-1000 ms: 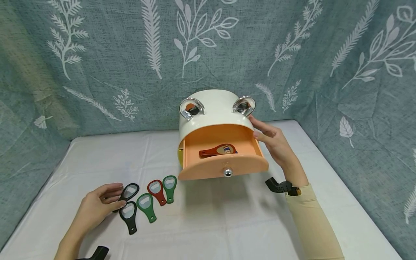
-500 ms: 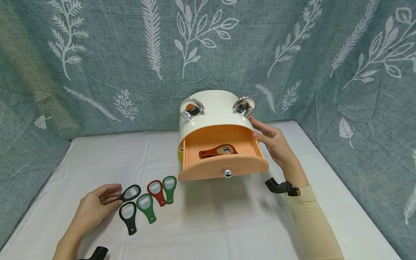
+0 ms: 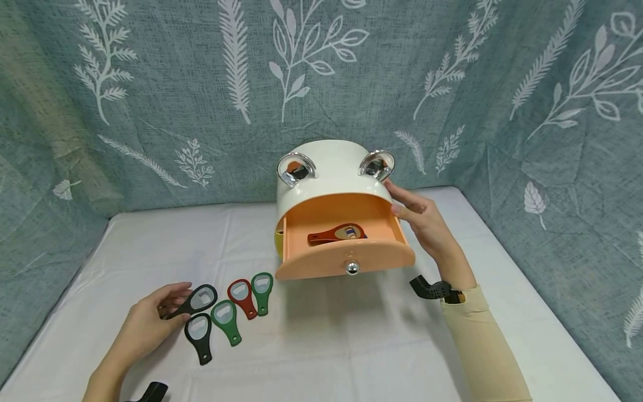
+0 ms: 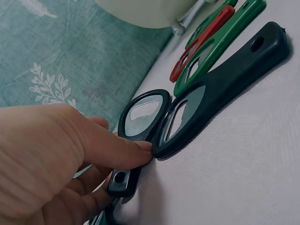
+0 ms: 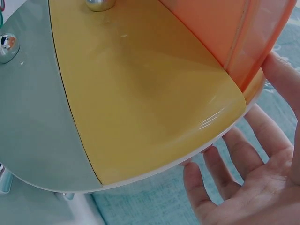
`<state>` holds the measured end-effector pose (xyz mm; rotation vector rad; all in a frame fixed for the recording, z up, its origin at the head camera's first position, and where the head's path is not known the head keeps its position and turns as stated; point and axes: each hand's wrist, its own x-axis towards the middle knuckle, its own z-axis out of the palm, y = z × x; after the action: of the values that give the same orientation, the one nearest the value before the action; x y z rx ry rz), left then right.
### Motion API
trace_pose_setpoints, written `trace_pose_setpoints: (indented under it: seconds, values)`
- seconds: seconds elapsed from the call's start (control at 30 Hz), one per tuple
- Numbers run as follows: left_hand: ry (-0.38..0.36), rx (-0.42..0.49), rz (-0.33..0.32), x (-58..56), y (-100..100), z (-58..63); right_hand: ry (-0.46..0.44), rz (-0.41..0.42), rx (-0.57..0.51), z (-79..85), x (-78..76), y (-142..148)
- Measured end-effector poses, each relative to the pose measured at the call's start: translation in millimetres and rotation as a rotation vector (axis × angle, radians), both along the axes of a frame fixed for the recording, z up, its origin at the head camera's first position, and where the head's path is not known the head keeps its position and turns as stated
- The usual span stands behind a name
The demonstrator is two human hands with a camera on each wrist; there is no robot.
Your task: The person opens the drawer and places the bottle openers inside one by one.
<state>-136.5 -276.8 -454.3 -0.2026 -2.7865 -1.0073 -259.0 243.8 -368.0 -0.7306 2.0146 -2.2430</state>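
Left hand (image 3: 148, 324) is at near left of the bench (image 3: 346, 346); its grip pinches the handle of a black bottle opener (image 3: 203, 298), thumb on top, fingers under; opener's round head points right; second black opener (image 3: 199, 332) lies just beside it, near side; can't tell if those two touch; near green opener (image 3: 227, 319) is next to the right; red opener (image 3: 243, 297) and far green opener (image 3: 262, 291) sit side by side, further right and far; these four lie on the white cloth, handles toward near.

Right hand (image 3: 427, 223) is far and right; grip released, fingers relaxed, tips resting against the right side of a white drawer cabinet (image 3: 334, 162); thumb at its front edge; two chrome rings (image 3: 295, 155) on the upper front.

Orange drawer (image 3: 311, 265) is out toward near, chrome knob (image 3: 353, 268) on its front; second red opener (image 3: 337, 232) lies inside, handle left; right wrist view shows a yellow front (image 5: 140, 103) and grey-green front (image 5: 35, 103) on the same cabinet; beige sleeve (image 3: 487, 340) on right forearm; leaf-print curtain (image 3: 321, 106) hangs at far side.
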Motion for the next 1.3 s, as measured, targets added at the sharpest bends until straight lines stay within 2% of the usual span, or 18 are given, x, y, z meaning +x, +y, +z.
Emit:
trace_pose_setpoints:
  seconds: [0.23,0.67,0.87,1.07,1.3]
  values:
    - [-0.05,-0.024,0.027,1.2,-0.8,1.3,0.001,0.002,-0.003,0.0,-0.3,-0.3]
    - [0.05,-0.049,0.023,0.7,-1.0,-1.4,-0.003,0.004,-0.008,1.0,1.6,0.0]
    - [0.129,-0.069,0.068,0.6,-1.4,-0.7,-0.005,0.007,-0.008,0.7,1.3,-0.1]
    - [0.195,0.008,0.125,2.4,-2.9,1.2,-0.008,0.011,-0.012,0.4,1.5,0.0]
    - [0.191,0.049,0.171,3.7,-3.2,3.6,-0.002,0.013,-0.011,-0.3,1.2,-0.3]
